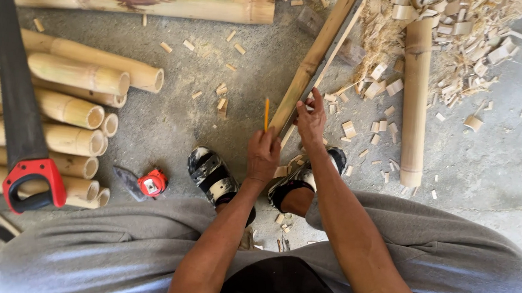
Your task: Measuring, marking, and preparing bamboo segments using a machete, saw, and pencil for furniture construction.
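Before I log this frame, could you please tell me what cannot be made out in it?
- Head view: the pencil's lower end, hidden inside the left hand.
- The bamboo strip's near end, behind the right hand.
- The saw's blade tip, cut off by the top edge.

Free floor lay in the middle; wood closed both sides.

Bare concrete floor [171, 116] between the stacked bamboo poles [61, 108] and the split bamboo strip [309, 64] gave open passage, with only small chips. On the left the handsaw [16, 99] lay over the poles, and the tape measure [152, 183] sat near the sandal [213, 177]. On the right a single pole [415, 102] and the shavings pile [464, 38] blocked the way.
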